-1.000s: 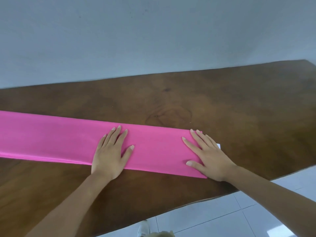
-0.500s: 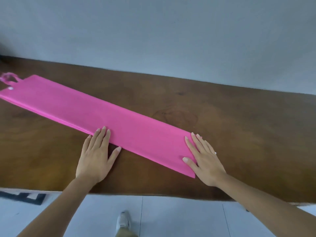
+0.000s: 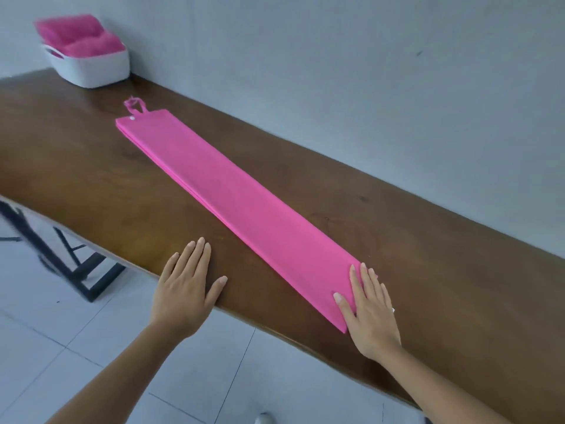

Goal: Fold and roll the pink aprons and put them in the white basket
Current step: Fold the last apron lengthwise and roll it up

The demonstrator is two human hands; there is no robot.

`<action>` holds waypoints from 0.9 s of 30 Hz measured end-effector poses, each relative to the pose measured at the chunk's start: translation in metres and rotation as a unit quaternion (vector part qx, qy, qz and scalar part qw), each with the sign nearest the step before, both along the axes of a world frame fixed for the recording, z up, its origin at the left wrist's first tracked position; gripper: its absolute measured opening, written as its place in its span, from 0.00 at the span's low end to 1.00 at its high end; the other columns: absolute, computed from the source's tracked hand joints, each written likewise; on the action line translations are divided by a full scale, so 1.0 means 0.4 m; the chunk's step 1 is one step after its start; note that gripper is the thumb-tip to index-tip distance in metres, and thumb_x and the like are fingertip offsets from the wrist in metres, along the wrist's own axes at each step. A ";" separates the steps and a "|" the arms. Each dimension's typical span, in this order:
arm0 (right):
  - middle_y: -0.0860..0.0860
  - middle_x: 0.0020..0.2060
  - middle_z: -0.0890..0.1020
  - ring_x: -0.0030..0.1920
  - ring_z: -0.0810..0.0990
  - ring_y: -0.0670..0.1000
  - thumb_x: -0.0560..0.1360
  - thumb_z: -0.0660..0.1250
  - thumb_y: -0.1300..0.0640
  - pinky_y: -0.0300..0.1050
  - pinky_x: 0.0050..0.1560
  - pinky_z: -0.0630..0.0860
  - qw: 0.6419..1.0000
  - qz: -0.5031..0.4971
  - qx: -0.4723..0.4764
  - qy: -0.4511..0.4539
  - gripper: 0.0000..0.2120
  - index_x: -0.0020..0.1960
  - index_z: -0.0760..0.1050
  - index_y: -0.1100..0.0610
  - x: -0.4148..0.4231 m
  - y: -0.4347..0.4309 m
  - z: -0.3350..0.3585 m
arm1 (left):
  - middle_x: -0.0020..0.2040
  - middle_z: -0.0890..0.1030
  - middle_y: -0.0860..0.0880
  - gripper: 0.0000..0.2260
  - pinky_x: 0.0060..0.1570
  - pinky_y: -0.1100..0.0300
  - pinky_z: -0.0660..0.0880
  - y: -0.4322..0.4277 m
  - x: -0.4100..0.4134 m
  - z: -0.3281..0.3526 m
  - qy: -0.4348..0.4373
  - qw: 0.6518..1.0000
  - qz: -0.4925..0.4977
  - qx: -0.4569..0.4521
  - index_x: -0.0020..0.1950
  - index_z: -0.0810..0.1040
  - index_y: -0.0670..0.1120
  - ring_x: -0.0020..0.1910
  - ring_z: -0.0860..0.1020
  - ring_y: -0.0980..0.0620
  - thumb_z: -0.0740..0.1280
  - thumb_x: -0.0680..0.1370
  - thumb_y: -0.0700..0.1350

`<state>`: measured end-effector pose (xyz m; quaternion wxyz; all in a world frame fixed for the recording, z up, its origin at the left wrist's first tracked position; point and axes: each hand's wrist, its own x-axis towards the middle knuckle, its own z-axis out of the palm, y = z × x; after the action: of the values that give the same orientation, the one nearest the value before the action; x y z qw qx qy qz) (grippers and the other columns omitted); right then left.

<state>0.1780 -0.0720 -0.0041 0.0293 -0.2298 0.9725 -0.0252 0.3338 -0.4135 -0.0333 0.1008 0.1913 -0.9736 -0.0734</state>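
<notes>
A pink apron (image 3: 232,197), folded into a long narrow strip, lies flat and diagonal on the brown wooden table (image 3: 91,185). Its neck loop is at the far left end. My right hand (image 3: 371,313) lies flat with straight fingers on the strip's near right end. My left hand (image 3: 186,289) is flat at the table's front edge, left of the strip and not touching it. The white basket (image 3: 91,67) stands at the table's far left corner against the wall, with rolled pink aprons inside.
A grey wall runs along the back of the table. Black metal table legs (image 3: 76,270) show under the left part, over white floor tiles. The table's front edge runs just below my hands.
My left hand has slid off the apron onto the table's front edge. The view has swung left, bringing the strip's far end and the white basket into sight. My right hand stays on the near end.
</notes>
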 end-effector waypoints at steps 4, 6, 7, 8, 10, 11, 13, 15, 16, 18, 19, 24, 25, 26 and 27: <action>0.48 0.81 0.38 0.80 0.35 0.49 0.76 0.29 0.27 0.52 0.80 0.40 1.000 0.006 -0.010 0.001 0.40 0.81 0.32 0.48 0.001 -0.006 0.002 | 0.83 0.51 0.51 0.34 0.80 0.52 0.43 0.027 0.033 0.000 0.007 0.999 0.031 0.026 0.83 0.52 0.46 0.82 0.46 0.52 0.42 0.83 0.65; 0.49 0.81 0.39 0.81 0.36 0.51 0.75 0.27 0.27 0.53 0.81 0.40 1.000 0.010 -0.015 0.000 0.41 0.81 0.34 0.49 -0.001 -0.002 0.005 | 0.83 0.50 0.52 0.33 0.80 0.52 0.42 0.050 0.040 -0.002 0.005 0.998 0.051 0.033 0.83 0.52 0.46 0.82 0.45 0.53 0.41 0.83 0.64; 0.50 0.82 0.40 0.81 0.37 0.51 0.75 0.28 0.27 0.53 0.81 0.41 1.000 0.013 -0.014 -0.001 0.41 0.82 0.35 0.49 -0.003 0.000 0.004 | 0.83 0.50 0.52 0.33 0.80 0.52 0.41 0.064 0.042 -0.003 0.005 0.997 0.062 0.037 0.84 0.52 0.46 0.82 0.45 0.53 0.41 0.83 0.63; 0.51 0.82 0.41 0.81 0.37 0.52 0.76 0.28 0.27 0.53 0.81 0.41 1.000 0.014 -0.013 0.001 0.41 0.82 0.36 0.50 -0.002 0.003 0.000 | 0.83 0.50 0.52 0.33 0.80 0.51 0.41 0.079 0.045 -0.005 0.005 0.996 0.075 0.043 0.84 0.52 0.47 0.82 0.45 0.53 0.41 0.83 0.63; 0.52 0.82 0.43 0.81 0.40 0.54 0.77 0.30 0.28 0.54 0.81 0.43 1.000 0.017 -0.018 0.015 0.41 0.82 0.37 0.51 -0.004 0.006 -0.009 | 0.83 0.49 0.52 0.33 0.80 0.51 0.41 0.111 0.048 -0.008 0.006 0.993 0.107 0.055 0.84 0.50 0.47 0.82 0.43 0.53 0.40 0.83 0.64; 0.53 0.82 0.44 0.81 0.41 0.54 0.77 0.30 0.28 0.55 0.81 0.44 0.999 0.019 -0.021 0.016 0.41 0.82 0.38 0.51 -0.005 0.005 -0.010 | 0.83 0.48 0.53 0.34 0.81 0.51 0.42 0.124 0.048 -0.006 0.005 0.991 0.121 0.062 0.84 0.49 0.48 0.82 0.41 0.54 0.40 0.82 0.66; 0.54 0.82 0.46 0.82 0.43 0.56 0.76 0.28 0.29 0.56 0.81 0.45 0.999 0.027 -0.028 0.014 0.43 0.83 0.40 0.53 -0.008 0.007 -0.012 | 0.83 0.46 0.54 0.36 0.81 0.51 0.42 0.155 0.047 -0.004 0.001 0.987 0.145 0.072 0.84 0.47 0.49 0.82 0.39 0.55 0.40 0.81 0.69; 0.56 0.82 0.48 0.81 0.45 0.58 0.76 0.27 0.29 0.57 0.80 0.46 0.999 0.035 -0.034 0.015 0.44 0.83 0.42 0.54 -0.009 0.010 -0.011 | 0.83 0.44 0.55 0.38 0.80 0.52 0.42 0.189 0.048 -0.008 -0.001 0.982 0.171 0.084 0.84 0.45 0.50 0.81 0.38 0.55 0.40 0.80 0.72; 0.56 0.82 0.48 0.81 0.45 0.58 0.76 0.26 0.29 0.58 0.80 0.47 0.998 0.039 -0.037 0.012 0.45 0.83 0.42 0.55 -0.010 0.012 -0.012 | 0.83 0.44 0.55 0.39 0.79 0.53 0.42 0.206 0.048 -0.010 0.000 0.979 0.184 0.091 0.84 0.45 0.50 0.81 0.37 0.55 0.40 0.79 0.73; 0.58 0.81 0.49 0.81 0.46 0.59 0.76 0.28 0.29 0.60 0.80 0.47 0.998 0.048 -0.047 0.002 0.45 0.83 0.44 0.56 -0.010 0.017 -0.015 | 0.83 0.43 0.54 0.41 0.79 0.52 0.43 0.235 0.044 -0.007 -0.003 0.973 0.208 0.102 0.84 0.44 0.50 0.81 0.36 0.55 0.38 0.78 0.74; 0.59 0.81 0.49 0.81 0.46 0.60 0.77 0.29 0.29 0.61 0.80 0.48 0.997 0.054 -0.050 -0.004 0.44 0.83 0.45 0.57 -0.010 0.019 -0.016 | 0.83 0.43 0.54 0.42 0.80 0.51 0.44 0.248 0.040 0.003 -0.014 0.969 0.221 0.105 0.84 0.43 0.50 0.81 0.36 0.53 0.37 0.77 0.74; 0.60 0.81 0.47 0.81 0.43 0.61 0.75 0.30 0.29 0.62 0.79 0.44 0.993 0.104 -0.047 -0.029 0.44 0.83 0.45 0.55 -0.030 0.038 -0.010 | 0.84 0.47 0.51 0.40 0.79 0.49 0.44 0.350 0.007 0.083 -0.074 0.958 0.255 0.106 0.84 0.50 0.50 0.83 0.44 0.48 0.45 0.77 0.72; 0.59 0.81 0.46 0.81 0.42 0.61 0.74 0.29 0.29 0.62 0.79 0.42 0.991 0.124 -0.045 -0.033 0.45 0.83 0.44 0.54 -0.038 0.048 -0.008 | 0.84 0.51 0.51 0.38 0.79 0.49 0.45 0.379 0.001 0.091 -0.064 0.960 0.251 0.106 0.83 0.53 0.51 0.83 0.46 0.48 0.46 0.78 0.71; 0.59 0.81 0.45 0.81 0.42 0.61 0.73 0.28 0.29 0.61 0.78 0.40 0.987 0.147 -0.051 -0.031 0.46 0.83 0.45 0.53 -0.051 0.061 -0.005 | 0.83 0.54 0.51 0.36 0.79 0.49 0.46 0.413 -0.006 0.096 -0.053 0.962 0.245 0.106 0.82 0.57 0.51 0.82 0.50 0.48 0.46 0.79 0.70; 0.58 0.82 0.46 0.81 0.42 0.60 0.73 0.28 0.28 0.60 0.77 0.40 0.983 0.171 -0.059 -0.026 0.46 0.83 0.46 0.52 -0.066 0.079 0.000 | 0.82 0.57 0.52 0.35 0.79 0.49 0.48 0.447 -0.017 0.099 -0.041 0.966 0.235 0.103 0.81 0.60 0.52 0.82 0.53 0.48 0.47 0.80 0.69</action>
<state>0.1514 -0.0405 -0.0040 0.0451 -0.3928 0.9148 -0.0830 0.3271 -0.2348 0.0061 0.0551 0.4267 -0.8918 -0.1396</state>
